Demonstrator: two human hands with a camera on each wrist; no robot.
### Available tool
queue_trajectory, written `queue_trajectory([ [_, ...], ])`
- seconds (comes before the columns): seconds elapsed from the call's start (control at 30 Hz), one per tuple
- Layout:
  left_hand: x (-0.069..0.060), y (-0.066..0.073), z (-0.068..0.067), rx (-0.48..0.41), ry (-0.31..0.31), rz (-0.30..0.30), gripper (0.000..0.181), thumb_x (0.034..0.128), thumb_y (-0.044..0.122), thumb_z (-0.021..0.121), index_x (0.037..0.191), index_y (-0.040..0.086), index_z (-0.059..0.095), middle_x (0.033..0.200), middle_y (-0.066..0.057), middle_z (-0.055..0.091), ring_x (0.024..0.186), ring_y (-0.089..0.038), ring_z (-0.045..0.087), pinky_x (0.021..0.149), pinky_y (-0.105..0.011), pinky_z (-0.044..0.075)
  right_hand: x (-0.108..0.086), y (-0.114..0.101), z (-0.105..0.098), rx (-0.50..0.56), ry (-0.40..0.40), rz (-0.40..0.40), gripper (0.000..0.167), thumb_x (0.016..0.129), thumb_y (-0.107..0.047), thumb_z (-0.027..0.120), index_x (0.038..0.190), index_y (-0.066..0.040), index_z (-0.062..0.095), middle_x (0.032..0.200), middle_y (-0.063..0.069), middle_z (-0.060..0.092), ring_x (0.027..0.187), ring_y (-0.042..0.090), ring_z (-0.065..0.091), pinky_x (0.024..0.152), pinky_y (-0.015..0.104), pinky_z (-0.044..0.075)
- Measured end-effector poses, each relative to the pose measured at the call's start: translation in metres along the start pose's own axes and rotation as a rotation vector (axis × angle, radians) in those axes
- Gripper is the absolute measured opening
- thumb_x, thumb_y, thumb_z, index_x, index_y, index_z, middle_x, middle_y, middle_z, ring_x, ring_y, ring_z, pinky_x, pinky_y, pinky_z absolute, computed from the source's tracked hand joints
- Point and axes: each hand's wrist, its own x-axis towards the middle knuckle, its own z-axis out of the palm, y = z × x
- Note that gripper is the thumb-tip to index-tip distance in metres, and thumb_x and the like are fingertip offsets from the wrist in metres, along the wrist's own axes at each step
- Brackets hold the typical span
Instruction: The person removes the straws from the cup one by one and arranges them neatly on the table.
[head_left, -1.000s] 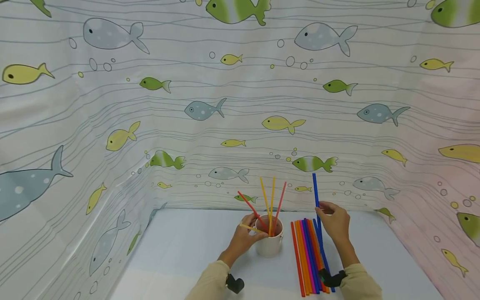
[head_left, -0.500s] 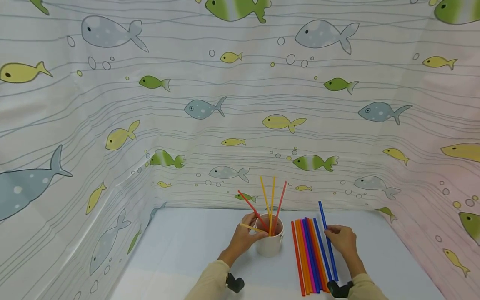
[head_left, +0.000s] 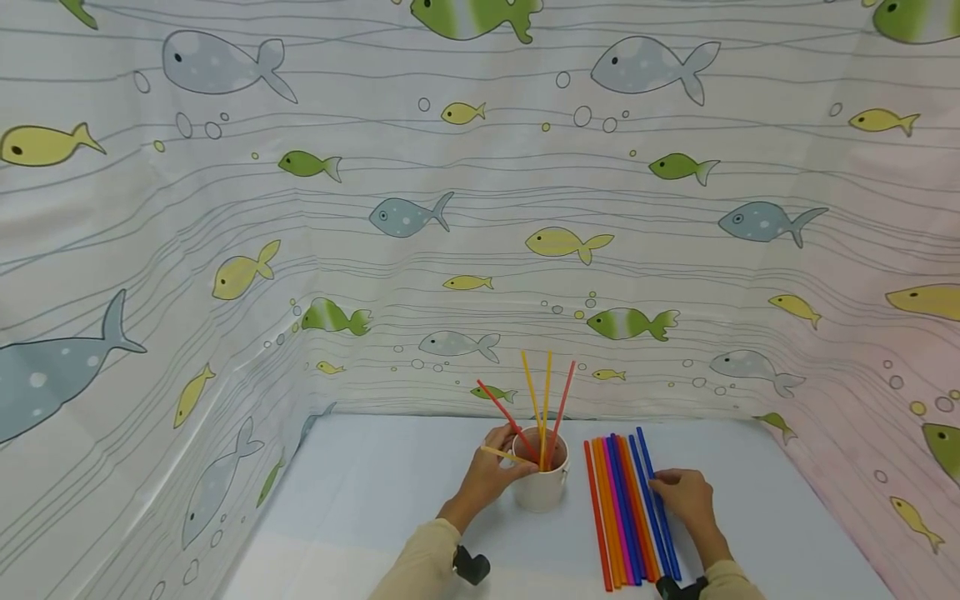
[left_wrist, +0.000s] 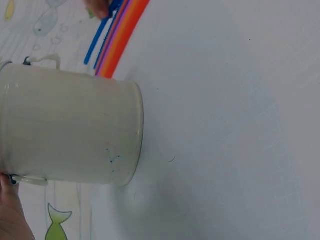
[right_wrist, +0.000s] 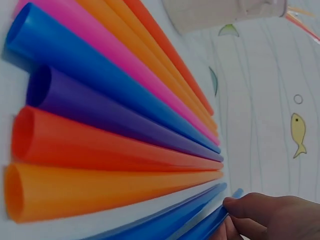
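Observation:
My left hand (head_left: 491,475) grips the far-left side of a cream cup (head_left: 538,497), thumb near its rim. In the left wrist view the cup (left_wrist: 70,125) fills the left, with part of the hand (left_wrist: 12,215) by its small handle. Red and yellow straws (head_left: 551,392) stand in the cup; another yellow straw (head_left: 502,455) leans low across the left hand. My right hand (head_left: 688,493) pinches a blue straw (head_left: 645,450), which lies at the right end of a row of coloured straws (head_left: 618,508). In the right wrist view thumb and fingers hold this blue straw (right_wrist: 206,227).
The row holds red, orange, pink, purple and blue straws side by side, right of the cup. A white tabletop (head_left: 360,500) lies under everything. Fish-printed cloth walls (head_left: 420,275) rise behind and at both sides.
My right hand has moved the blue straw right and lowered it from a raised, upright tilt to lie beside the row. The left hand and the cup have stayed put.

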Motion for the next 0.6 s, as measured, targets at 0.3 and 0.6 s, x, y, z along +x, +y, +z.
queue_trajectory([
  [0.3, -0.001, -0.0019, -0.0025, 0.025, -0.001, 0.036, 0.071, 0.0808, 0.024, 0.08, 0.142, 0.015, 0.046, 0.132, -0.005, 0.049, 0.126, -0.023, 0.052, 0.103, -0.037, 0.044, 0.0015, 0.0028, 0.0071, -0.015, 0.003, 0.013, 0.028, 0.084, -0.012, 0.074, 0.1, 0.011, 0.07, 0.093, 0.024, 0.07, 0.086, 0.036, 0.066, 0.073, 0.047, 0.056],
  [0.6, -0.0007, -0.0042, -0.0031, 0.014, -0.012, 0.056, 0.074, 0.0796, 0.029, 0.081, 0.143, 0.013, 0.046, 0.132, -0.006, 0.049, 0.126, -0.023, 0.052, 0.103, -0.036, 0.044, -0.0024, 0.0036, 0.0107, -0.021, 0.022, -0.024, 0.027, 0.083, -0.01, 0.073, 0.098, 0.013, 0.069, 0.09, 0.025, 0.07, 0.08, 0.035, 0.067, 0.067, 0.044, 0.058],
])
